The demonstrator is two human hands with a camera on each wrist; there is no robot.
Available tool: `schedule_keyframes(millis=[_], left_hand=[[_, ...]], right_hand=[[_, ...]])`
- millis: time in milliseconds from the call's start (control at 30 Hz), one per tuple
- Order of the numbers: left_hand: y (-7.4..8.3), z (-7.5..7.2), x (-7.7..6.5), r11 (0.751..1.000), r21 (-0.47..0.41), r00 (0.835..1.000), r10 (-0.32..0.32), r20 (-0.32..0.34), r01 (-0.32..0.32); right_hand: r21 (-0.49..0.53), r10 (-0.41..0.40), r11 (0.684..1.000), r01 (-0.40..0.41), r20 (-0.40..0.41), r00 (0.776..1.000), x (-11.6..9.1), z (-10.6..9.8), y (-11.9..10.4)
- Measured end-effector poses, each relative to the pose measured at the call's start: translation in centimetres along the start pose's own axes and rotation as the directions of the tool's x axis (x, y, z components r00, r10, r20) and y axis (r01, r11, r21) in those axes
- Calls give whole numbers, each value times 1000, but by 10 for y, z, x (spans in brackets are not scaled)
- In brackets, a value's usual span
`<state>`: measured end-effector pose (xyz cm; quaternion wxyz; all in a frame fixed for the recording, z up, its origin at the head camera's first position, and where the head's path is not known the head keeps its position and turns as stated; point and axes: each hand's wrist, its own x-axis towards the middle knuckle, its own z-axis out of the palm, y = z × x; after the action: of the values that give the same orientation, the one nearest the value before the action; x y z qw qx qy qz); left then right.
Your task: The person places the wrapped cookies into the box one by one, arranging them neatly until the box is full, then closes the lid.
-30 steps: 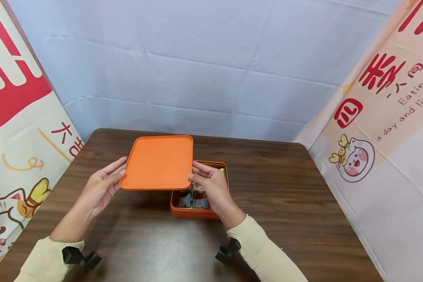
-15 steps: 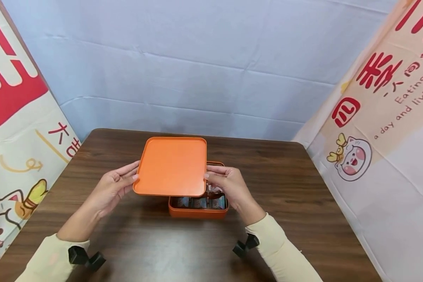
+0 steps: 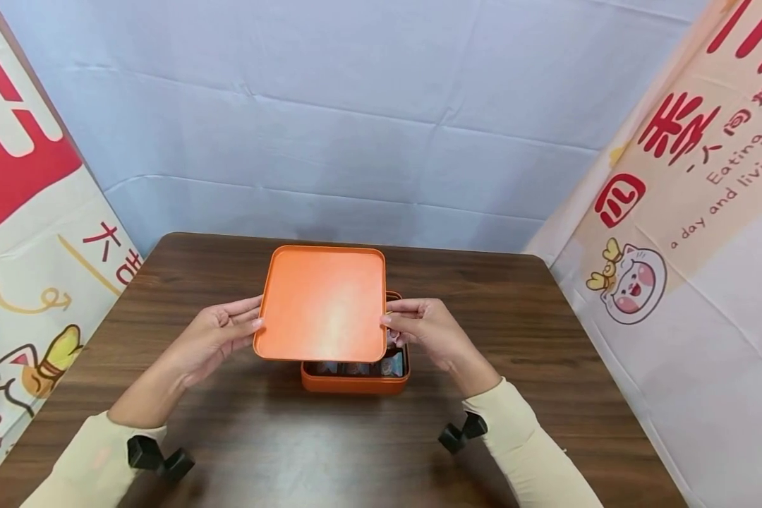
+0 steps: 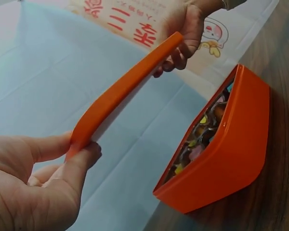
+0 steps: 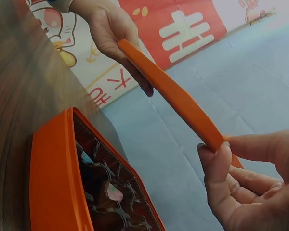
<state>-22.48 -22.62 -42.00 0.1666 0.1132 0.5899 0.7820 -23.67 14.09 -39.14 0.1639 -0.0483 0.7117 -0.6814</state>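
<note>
A square orange lid with a low raised rim is held up in the air by both hands. My left hand pinches its left edge between thumb and fingers. On the opposite edge, my right hand has the same kind of pinch. Below the lid an orange box stands on the table, and the lid covers most of it in the head view. Small wrapped pieces lie in its divided compartments. Both wrist views show a gap between the lid and the box.
The dark wood table carries the box near its middle. A pale blue cloth hangs behind the table's far edge. Printed banners stand at the left and right sides.
Both hands have carried the lid to the right, from left of the box to over it. More of the box is now hidden beneath the lid.
</note>
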Motion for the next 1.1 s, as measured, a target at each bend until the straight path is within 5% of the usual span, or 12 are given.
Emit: schedule_keyframes(millis=[200,367,533,667,900,1100], left_hand=[[7,6,6,998,62,1000,-4,-12,5],[16,13,10,994,105,996,-12,-86,21],[25,21,12,973,229,989,43,-142,-9],[31,28,11,928,370,981,112,-160,-46],[37,38,7,767,634,948,267,-173,-100],[36,40,8,776,612,949,289,-128,-153]], right_hand=[[-3,-17,1000,17,17,1000,-2,-6,-3],[-23,-45,999,45,-12,999,-2,-7,-5],[-53,-99,994,96,-59,993,-3,-8,-7],[-84,-143,987,135,-111,983,-6,-10,-11],[-134,-216,971,196,-146,965,-8,-13,-13],[-176,-267,955,239,-162,950,-9,-16,-10]])
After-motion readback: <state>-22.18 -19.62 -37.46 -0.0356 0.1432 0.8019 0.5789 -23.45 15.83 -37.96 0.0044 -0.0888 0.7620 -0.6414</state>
